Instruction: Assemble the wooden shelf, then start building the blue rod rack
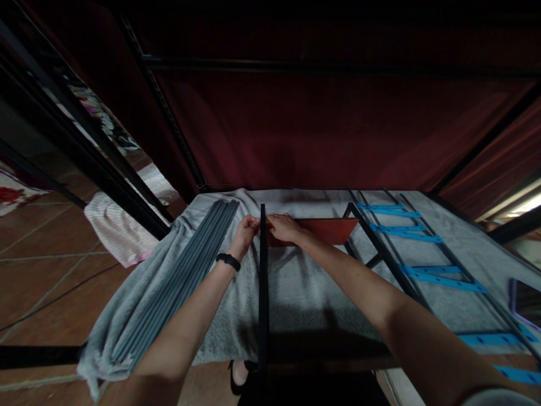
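A reddish-brown board (332,228) spans between a black upright bar (262,287) and a black angled frame (382,251) to its right. My left hand (245,232), with a dark band on the wrist, is at the outer side of the upright bar, level with the board's end. Its fingers are pinched together; whatever they hold is too small to make out. On the other side of the bar, my right hand (284,228) grips the board's left end over its top edge, with the thumb side close to the bar.
Several grey tubes (192,268) lie side by side on the grey blanket (313,282) at left. Dark rods with blue slotted pieces (443,280) lie at right. A dark red curtain (296,129) hangs behind. Black posts (122,180) and a striped cloth (114,225) stand left.
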`<state>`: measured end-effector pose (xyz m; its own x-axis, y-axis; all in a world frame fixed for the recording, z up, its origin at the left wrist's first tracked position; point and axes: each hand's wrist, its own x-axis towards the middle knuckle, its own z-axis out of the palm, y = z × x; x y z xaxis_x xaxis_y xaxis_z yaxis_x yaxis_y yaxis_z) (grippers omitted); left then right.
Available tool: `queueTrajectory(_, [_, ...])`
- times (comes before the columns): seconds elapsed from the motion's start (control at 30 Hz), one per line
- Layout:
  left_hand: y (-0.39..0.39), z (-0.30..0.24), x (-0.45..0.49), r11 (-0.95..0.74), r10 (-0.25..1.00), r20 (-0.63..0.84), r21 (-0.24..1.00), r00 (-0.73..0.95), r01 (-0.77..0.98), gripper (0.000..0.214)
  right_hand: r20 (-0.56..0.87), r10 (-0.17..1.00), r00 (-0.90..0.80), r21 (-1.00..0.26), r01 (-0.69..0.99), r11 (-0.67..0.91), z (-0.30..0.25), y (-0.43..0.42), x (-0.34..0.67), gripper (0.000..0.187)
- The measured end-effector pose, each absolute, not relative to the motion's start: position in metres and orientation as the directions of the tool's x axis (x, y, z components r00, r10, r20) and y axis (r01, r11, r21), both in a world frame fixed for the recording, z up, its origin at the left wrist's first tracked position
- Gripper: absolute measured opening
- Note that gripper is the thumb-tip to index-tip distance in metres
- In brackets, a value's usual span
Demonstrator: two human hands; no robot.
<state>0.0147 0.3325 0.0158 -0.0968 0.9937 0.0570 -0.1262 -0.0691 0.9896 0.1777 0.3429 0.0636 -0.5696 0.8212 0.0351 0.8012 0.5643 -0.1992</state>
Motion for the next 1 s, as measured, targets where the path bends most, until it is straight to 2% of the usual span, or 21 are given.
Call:
queueTrajectory(0.23, [0.326,0.0172,0.015,-0.017,0.996,0.0,0.983,-0.092,-0.185,0.034,0.033,0.814,-0.58,-0.181,0.798,0.576,0.0656,0.342,0.1785,0.029])
queueTrajectory(0.57, [0.3306,0.0191,0.0176,-0.033,0.992,0.016,0.991,-0.123,-0.133,0.031,0.031,0.82,-0.572,-0.214,0.797,0.564,0.0668,0.3405,0.1778,0.029])
queueTrajectory(0.83, [0.3232,0.0219,0.0157,0.005,0.993,-0.019,0.993,-0.114,-0.115,0.038,0.036,0.818,-0.575,-0.216,0.794,0.568,0.0682,0.3382,0.1781,0.031])
queueTrajectory(1.0, [0.3249,0.0222,0.0173,-0.009,0.994,0.004,0.999,-0.106,-0.046,0.032,0.03,0.819,-0.572,-0.204,0.799,0.566,0.067,0.3389,0.1779,0.031])
